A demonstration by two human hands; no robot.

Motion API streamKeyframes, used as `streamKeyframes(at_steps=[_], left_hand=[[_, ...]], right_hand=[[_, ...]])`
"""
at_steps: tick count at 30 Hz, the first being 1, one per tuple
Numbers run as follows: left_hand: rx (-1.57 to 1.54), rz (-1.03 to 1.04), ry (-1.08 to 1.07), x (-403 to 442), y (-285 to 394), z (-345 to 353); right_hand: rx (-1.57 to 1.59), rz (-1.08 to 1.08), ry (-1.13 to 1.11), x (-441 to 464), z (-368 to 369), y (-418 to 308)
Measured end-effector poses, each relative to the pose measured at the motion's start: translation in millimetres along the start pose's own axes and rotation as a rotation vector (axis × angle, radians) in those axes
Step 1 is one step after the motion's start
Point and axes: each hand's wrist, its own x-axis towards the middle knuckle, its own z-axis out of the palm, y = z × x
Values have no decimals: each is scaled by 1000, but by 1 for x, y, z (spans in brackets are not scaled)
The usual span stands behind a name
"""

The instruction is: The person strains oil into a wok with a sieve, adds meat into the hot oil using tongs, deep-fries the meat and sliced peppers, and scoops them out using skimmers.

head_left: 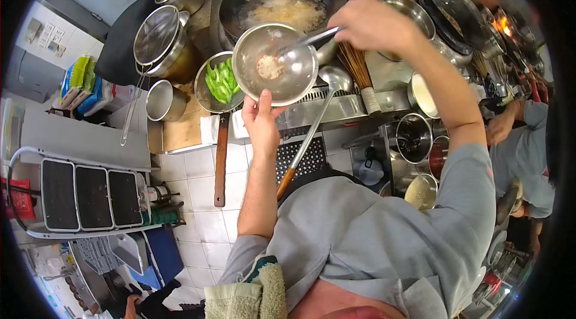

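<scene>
My left hand (262, 124) grips the near rim of a steel bowl (298, 82), thumb over the edge. A small heap of pale, pinkish food (269, 67) sits in the bowl. My right hand (375, 25) is closed around a shiny metal utensil (316, 37), whose blurred far end reaches into the bowl; its exact kind is unclear. Behind the bowl, a black wok (230, 2) holds bubbling oil (291, 10). Left of the bowl, sliced green peppers (222, 81) lie in a round strainer or pan with a wooden handle (221, 160).
A long-handled ladle (336, 78) leans beside a bamboo brush (362, 76). A mesh strainer (156, 34) rests on a pot at left, near a small steel pot (165, 101). Flames (504, 26) burn at far right, where another person (522, 145) stands. A cart (93, 196) stands lower left.
</scene>
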Motion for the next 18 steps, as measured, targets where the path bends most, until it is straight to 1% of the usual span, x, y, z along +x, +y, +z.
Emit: streamKeyframes(at_steps=[1, 3, 5, 6, 7, 8, 9, 10, 13, 15, 17, 18], left_hand=[[-8, -16, 33, 0, -2, -2], [-16, -30, 56, -3, -5, -12], [-7, -46, 76, -5, -12, -28], [-12, -50, 78, -10, -5, -30], [-16, -53, 79, -15, 2, -32], [-8, -66, 79, -18, 8, -36], [3, -78, 80, -21, 13, -42], [-6, -82, 67, -23, 16, -49], [30, -126, -12, -23, 31, -71], [39, -192, -84, -22, 37, -92], [115, -232, -93, -22, 41, -107], [156, -219, -109, -25, 42, -111]], right_hand=[[82, 121, -100, 1, -20, 3], [95, 295, -139, 1, -46, 15], [25, 317, -86, 1, -32, 43], [-38, 329, -40, 0, -15, 64], [-88, 349, -71, 1, 22, 95], [-65, 482, -148, 5, 48, 99], [-85, 597, -320, 9, 66, 94], [-92, 665, -315, 3, 112, 108], [-25, 846, 61, -8, 158, 82], [-28, 866, 141, -12, 175, 66], [98, 1035, 131, -6, 152, 34], [134, 999, 356, -8, 159, 29]])
